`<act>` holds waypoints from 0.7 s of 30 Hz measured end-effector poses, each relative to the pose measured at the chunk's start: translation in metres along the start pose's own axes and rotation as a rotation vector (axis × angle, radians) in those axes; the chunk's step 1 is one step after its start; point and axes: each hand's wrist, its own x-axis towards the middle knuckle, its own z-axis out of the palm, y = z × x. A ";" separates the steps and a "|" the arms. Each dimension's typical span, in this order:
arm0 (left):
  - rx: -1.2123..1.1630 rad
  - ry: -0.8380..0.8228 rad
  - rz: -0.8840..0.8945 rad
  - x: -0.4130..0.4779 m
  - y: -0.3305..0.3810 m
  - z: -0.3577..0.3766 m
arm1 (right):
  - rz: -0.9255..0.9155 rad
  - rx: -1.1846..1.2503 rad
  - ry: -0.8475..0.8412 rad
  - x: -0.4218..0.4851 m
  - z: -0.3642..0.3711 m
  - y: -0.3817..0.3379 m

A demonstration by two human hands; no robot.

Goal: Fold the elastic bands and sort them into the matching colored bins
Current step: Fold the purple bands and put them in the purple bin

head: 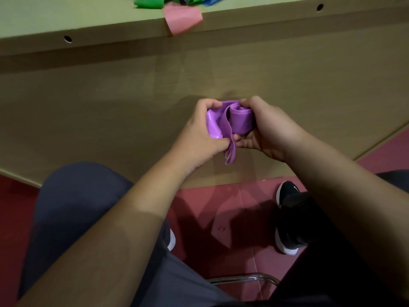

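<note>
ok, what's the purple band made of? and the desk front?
Purple band: thin, rubbery, latex-like sheet, probably; glossy highlights, soft limp folds. Desk front: likely laminated board, matte; faint wood grain, flat edge.

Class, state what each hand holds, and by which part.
Both hold the purple band: left hand its loose folds, right hand its rolled end.

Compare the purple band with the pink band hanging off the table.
The purple band is gripped by both the left hand and the right hand in front of the table; the pink band lies untouched on the table, drooping over its edge. The purple band is bunched into layers; the pink band lies mostly flat. Both are wide, smooth strips.
</note>
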 end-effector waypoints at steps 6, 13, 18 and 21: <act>-0.066 -0.145 -0.035 -0.008 0.011 -0.004 | 0.036 0.052 -0.003 -0.001 -0.002 -0.003; -0.043 -0.226 0.004 -0.010 0.012 -0.005 | 0.091 0.064 -0.007 0.007 -0.004 0.000; -0.028 -0.182 0.032 -0.008 0.004 0.002 | 0.135 0.132 -0.048 0.007 -0.003 0.002; 0.004 -0.144 0.042 -0.008 0.005 0.004 | 0.129 0.127 -0.039 0.007 -0.001 0.003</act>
